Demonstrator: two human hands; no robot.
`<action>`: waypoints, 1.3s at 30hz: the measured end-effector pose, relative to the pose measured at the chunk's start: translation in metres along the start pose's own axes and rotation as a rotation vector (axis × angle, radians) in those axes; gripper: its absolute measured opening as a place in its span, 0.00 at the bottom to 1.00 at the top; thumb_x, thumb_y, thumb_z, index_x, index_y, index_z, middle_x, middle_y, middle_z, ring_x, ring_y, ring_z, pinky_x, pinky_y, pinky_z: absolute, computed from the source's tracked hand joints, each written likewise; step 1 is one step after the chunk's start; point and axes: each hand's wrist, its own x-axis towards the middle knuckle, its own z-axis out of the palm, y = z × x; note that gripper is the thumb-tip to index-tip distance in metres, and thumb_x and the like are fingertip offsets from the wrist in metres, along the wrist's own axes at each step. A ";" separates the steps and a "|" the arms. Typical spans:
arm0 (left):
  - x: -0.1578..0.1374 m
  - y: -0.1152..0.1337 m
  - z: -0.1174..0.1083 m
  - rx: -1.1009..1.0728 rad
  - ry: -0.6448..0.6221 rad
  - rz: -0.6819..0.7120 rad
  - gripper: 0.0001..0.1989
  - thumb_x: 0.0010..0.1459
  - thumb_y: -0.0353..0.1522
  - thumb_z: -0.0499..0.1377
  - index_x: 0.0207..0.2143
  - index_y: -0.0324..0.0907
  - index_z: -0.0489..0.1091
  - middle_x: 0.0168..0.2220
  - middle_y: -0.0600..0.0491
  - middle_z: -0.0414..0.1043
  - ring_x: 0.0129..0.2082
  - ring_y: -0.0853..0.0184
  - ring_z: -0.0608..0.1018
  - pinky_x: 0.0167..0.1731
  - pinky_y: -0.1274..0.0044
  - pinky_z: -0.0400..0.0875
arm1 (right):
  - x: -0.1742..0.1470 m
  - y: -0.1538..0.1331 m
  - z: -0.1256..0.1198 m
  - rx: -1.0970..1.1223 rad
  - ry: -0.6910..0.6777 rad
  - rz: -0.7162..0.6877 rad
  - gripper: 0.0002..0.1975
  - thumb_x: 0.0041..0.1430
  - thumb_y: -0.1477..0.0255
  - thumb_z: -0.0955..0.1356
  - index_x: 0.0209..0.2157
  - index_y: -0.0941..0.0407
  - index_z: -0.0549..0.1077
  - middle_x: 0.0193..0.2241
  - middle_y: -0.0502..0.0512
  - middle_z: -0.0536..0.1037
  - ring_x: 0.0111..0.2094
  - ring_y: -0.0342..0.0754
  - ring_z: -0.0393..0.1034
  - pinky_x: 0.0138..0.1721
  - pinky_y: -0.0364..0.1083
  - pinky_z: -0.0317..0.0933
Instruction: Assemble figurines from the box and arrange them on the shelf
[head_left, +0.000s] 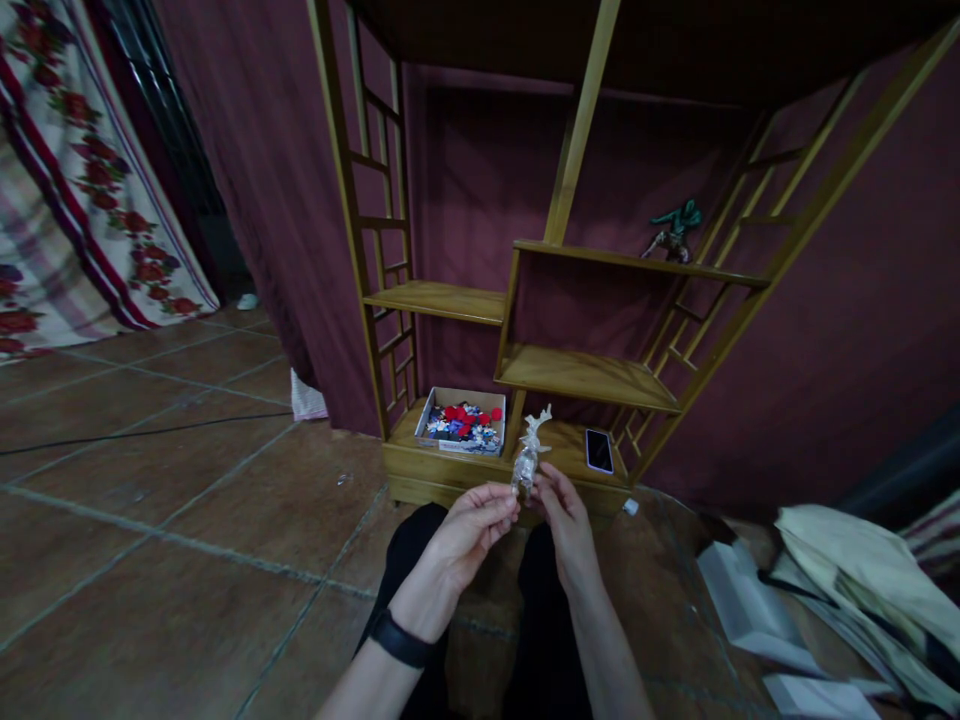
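Observation:
Between my hands is a small pale, shiny deer figurine [528, 462], upright with branching antlers at the top. It looks glassy or wrapped in clear film; I cannot tell which. My left hand [474, 528], with a dark band on its wrist, pinches the figurine's lower left side between thumb and fingers. From the right, my right hand [564, 515] has its fingers closed at the lower right side of the same piece. The fingers partly hide its base. Just behind it stands the low bottom shelf of a wooden display rack [442, 478].
A cardboard box [493, 447] of mixed puzzle-like pieces and red discs sits on the bottom shelf, left. A phone [599, 451] lies on the right. A dark green figure [679, 232] stands higher up. White boxes [754, 605] and pale cloth [847, 560] lie at floor right.

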 end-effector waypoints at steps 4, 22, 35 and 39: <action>0.004 -0.005 0.003 0.073 0.060 0.080 0.11 0.40 0.29 0.67 0.29 0.37 0.73 0.24 0.53 0.72 0.24 0.76 0.71 0.27 0.83 0.63 | -0.004 0.001 -0.002 -0.050 0.028 -0.014 0.18 0.50 0.62 0.67 0.43 0.54 0.71 0.41 0.55 0.75 0.42 0.50 0.69 0.45 0.50 0.61; 0.006 -0.019 0.017 0.147 0.052 0.220 0.08 0.42 0.30 0.65 0.27 0.36 0.71 0.21 0.55 0.68 0.21 0.77 0.66 0.24 0.83 0.58 | -0.003 -0.002 0.006 -0.143 -0.081 -0.090 0.10 0.48 0.69 0.67 0.34 0.55 0.73 0.32 0.52 0.77 0.34 0.48 0.70 0.39 0.47 0.63; 0.003 -0.016 0.024 0.424 0.060 0.283 0.10 0.45 0.35 0.62 0.29 0.37 0.73 0.25 0.52 0.72 0.24 0.73 0.69 0.25 0.81 0.62 | -0.003 0.004 -0.003 -0.233 -0.010 -0.136 0.11 0.50 0.68 0.66 0.35 0.56 0.74 0.33 0.53 0.77 0.35 0.49 0.70 0.40 0.48 0.62; 0.004 -0.012 0.018 0.657 0.159 0.455 0.09 0.50 0.36 0.59 0.27 0.38 0.71 0.24 0.53 0.71 0.24 0.71 0.70 0.27 0.80 0.63 | -0.002 0.008 -0.006 -0.209 -0.009 -0.095 0.13 0.50 0.65 0.66 0.37 0.56 0.74 0.32 0.54 0.77 0.32 0.48 0.70 0.36 0.47 0.64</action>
